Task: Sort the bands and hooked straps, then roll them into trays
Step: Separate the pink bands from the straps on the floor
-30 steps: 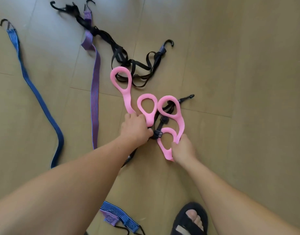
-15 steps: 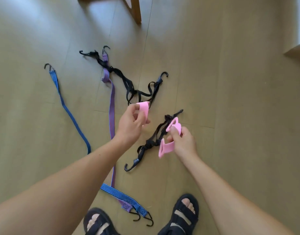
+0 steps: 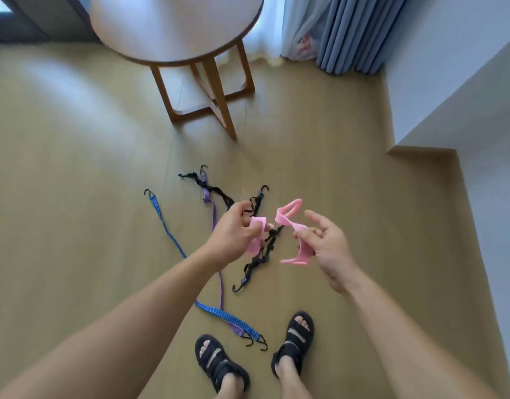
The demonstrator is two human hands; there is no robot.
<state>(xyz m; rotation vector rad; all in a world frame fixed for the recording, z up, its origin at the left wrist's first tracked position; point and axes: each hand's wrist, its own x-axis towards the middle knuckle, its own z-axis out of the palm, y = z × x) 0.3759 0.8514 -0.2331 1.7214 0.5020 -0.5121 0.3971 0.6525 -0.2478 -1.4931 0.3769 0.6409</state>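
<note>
Wooden floor (image 3: 75, 168) everywhere, and that's where most of the stuff is lying, so I'd call this early days. The left hand (image 3: 233, 231) has its fingers and thumb closed round one pink band (image 3: 255, 243). The right hand (image 3: 331, 246) pinches the other pink band (image 3: 289, 217), index finger sticking out. Both bands are up in the air, a bit apart, all twisted and not rolled yet.

Down on the floor: the blue strap (image 3: 170, 234) and purple strap (image 3: 214, 217) run long and crossing near the sandals (image 3: 294, 344). One black strap (image 3: 256, 262) sits right under the hands, and a black tangle (image 3: 216, 191) lies farther out.

So the pink ones look pulled out of the pile, which is a start on sorting. No trays in view at all, nothing rolled, and every hooked strap is untouched. Loads left, I reckon.
</note>
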